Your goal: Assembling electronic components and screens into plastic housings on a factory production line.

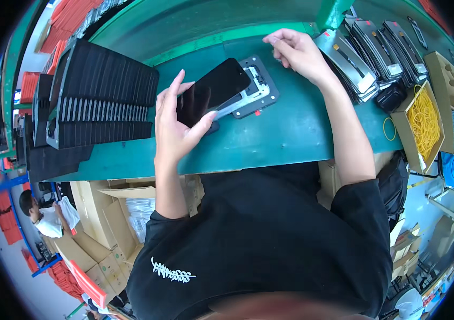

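My left hand [176,120] grips a black phone-like screen panel [213,90] by its edges, thumb at the near side and fingers at the far left. The panel is tilted, its glossy face up, over the left part of a dark grey fixture plate [272,80]. A white frame-shaped insert [261,90] shows on that plate, partly hidden by the panel. My right hand [293,50] is raised to the right of the plate, its fingers curled with the thumb and forefinger close together. Whether something small is between them I cannot make out.
A tall row of black trays [104,90] stands at the left. Stacks of silver metal panels [347,66] lean at the right, near a box of yellow rubber bands [424,122]. One loose yellow band [389,129] lies on the green table [291,141]. Another person [48,218] is at the far left.
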Motion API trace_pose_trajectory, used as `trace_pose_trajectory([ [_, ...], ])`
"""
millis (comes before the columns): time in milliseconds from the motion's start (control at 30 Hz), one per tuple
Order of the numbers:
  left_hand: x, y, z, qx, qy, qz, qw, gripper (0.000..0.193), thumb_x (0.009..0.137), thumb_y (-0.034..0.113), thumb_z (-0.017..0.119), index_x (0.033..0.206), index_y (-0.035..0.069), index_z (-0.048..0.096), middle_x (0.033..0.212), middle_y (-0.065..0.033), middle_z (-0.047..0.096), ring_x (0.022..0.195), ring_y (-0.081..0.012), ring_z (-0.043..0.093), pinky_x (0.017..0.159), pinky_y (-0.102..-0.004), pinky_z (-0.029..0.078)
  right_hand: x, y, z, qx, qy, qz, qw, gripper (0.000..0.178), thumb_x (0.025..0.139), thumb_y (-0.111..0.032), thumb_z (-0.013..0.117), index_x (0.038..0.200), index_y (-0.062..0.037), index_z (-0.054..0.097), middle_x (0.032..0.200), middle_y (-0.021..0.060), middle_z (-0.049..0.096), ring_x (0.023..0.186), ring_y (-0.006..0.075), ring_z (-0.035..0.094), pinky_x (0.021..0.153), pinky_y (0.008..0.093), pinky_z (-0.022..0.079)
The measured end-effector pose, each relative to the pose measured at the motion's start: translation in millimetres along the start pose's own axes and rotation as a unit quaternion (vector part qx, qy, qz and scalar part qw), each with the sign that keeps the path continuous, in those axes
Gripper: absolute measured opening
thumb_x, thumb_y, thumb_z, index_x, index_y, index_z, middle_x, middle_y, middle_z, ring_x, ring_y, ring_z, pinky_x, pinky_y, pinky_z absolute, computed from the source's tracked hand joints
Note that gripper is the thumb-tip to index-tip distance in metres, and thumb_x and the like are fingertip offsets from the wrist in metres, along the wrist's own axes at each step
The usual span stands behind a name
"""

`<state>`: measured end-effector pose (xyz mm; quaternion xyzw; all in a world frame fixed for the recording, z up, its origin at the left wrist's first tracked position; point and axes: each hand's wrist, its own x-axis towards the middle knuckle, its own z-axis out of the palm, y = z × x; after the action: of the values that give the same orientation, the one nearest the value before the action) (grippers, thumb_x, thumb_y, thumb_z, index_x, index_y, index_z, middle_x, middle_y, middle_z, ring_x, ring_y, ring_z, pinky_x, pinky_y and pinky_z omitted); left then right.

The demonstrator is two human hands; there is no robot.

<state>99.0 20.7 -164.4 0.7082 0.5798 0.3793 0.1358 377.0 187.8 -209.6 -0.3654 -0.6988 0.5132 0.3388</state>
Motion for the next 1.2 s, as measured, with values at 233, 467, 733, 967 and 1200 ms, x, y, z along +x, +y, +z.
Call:
trace_pose_trajectory([
  [233,15,-2,36,0.073,-0.037,0.021,0.996,0.086,0.075,0.023,0.086,0.148,0.002,0.047,0.125,-0.0137,0.067,0.118,-0.0315,0.058,0.106,-0.0439,0.043,-3,3,5,-0.053,-0.008,0.029,0.998,0.038,0.105,-0.038,0.058,0.122,-0.005,0.067,0.09,0.003,0.067,0.063,0.007,0.058,0.055,0.021,0.046],
  [467,24,1,53,0.043,-0.028,-0.025,0.998,0.084,0.074,0.027,0.088,0.145,0.002,0.049,0.122,-0.0161,0.066,0.115,-0.0357,0.057,0.107,-0.0473,0.041,-9,-6,-3,-0.049,-0.075,0.092,0.992,0.053,0.103,-0.05,0.057,0.129,-0.004,0.065,0.106,0.0078,0.069,0.073,0.0114,0.067,0.054,0.024,0.05],
  [733,20,0,55,0.079,-0.027,0.028,0.996,0.086,0.073,0.03,0.089,0.144,0.002,0.049,0.122,-0.0173,0.066,0.118,-0.0368,0.057,0.11,-0.0526,0.037,-12,-5,-5,-0.076,-0.137,0.097,0.983,0.059,0.101,-0.046,0.062,0.141,-0.003,0.058,0.112,0.0093,0.069,0.082,0.0133,0.069,0.058,0.0245,0.053],
  [967,16,-2,49,0.108,-0.025,0.09,0.99,0.089,0.067,0.029,0.091,0.143,0.004,0.051,0.123,-0.0155,0.068,0.123,-0.0371,0.056,0.116,-0.0585,0.031,-13,9,0,-0.179,-0.116,-0.036,0.976,0.066,0.088,-0.036,0.081,0.14,-0.003,0.057,0.117,0.0119,0.067,0.079,0.0148,0.066,0.068,0.0286,0.055],
  [1200,8,-15,46,0.098,-0.013,0.08,0.992,0.09,0.063,0.027,0.092,0.14,0.005,0.052,0.123,-0.0138,0.068,0.124,-0.0361,0.056,0.117,-0.0588,0.03,-18,-3,11,-0.233,-0.072,-0.005,0.97,0.071,0.08,-0.037,0.085,0.137,-0.0021,0.059,0.117,0.0155,0.068,0.099,0.0266,0.066,0.087,0.0365,0.053],
])
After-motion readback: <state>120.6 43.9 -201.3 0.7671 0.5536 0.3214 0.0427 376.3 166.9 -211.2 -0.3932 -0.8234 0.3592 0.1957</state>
